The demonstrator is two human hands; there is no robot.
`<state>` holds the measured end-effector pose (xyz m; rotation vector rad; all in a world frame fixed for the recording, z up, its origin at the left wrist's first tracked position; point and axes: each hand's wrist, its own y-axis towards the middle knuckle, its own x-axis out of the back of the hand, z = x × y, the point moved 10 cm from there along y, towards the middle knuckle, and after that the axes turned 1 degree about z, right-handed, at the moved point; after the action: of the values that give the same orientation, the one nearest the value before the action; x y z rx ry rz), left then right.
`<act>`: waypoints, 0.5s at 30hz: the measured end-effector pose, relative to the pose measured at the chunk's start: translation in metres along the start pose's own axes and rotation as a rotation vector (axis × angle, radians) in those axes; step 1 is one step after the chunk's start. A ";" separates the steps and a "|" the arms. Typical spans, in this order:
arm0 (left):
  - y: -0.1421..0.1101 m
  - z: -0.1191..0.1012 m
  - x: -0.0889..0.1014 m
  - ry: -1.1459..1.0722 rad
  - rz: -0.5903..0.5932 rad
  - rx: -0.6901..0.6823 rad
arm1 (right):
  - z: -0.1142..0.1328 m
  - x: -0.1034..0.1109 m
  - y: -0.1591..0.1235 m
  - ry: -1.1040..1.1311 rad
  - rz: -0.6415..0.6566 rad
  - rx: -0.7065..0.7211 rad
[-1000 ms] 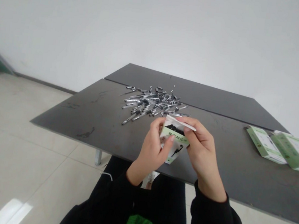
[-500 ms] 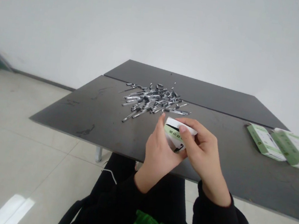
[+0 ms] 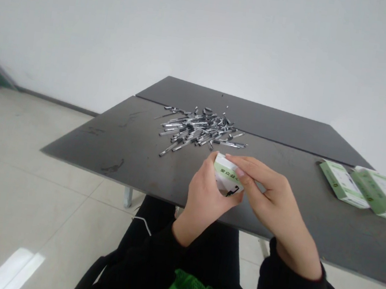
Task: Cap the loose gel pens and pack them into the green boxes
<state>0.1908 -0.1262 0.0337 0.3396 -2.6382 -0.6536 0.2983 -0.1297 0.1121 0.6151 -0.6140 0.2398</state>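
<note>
A small white and green cardboard box with printed green characters is held above the table's near edge. My left hand wraps around its side, thumb across the lower front. From the right, my right hand grips the upper end, its fingers lying along the top and its thumb on the upper front. The white top flap lies down against the box, partly covered by the right fingers. Beyond both hands is a loose pile of clear pens with black caps.
Two more green and white boxes, one beside a larger-looking one, lie at the table's right side. The dark table has a seam across it. A pale wall stands behind.
The flap's dark gap at the top of the box has closed. My right hand has shifted slightly, its fingers now flatter over the top. The pens and other boxes stay put.
</note>
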 end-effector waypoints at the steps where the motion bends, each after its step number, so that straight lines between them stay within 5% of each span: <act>1: 0.000 0.000 0.000 -0.001 0.001 0.003 | -0.001 0.002 0.001 0.010 -0.002 -0.009; 8: -0.001 -0.004 0.002 -0.030 -0.009 -0.080 | 0.004 -0.004 -0.008 -0.080 0.059 0.021; 15: -0.005 -0.014 0.004 -0.010 -0.069 -0.294 | -0.003 -0.010 -0.018 -0.165 -0.011 0.054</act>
<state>0.1944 -0.1374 0.0435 0.3400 -2.5002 -1.0521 0.2983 -0.1421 0.0955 0.6944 -0.7643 0.1965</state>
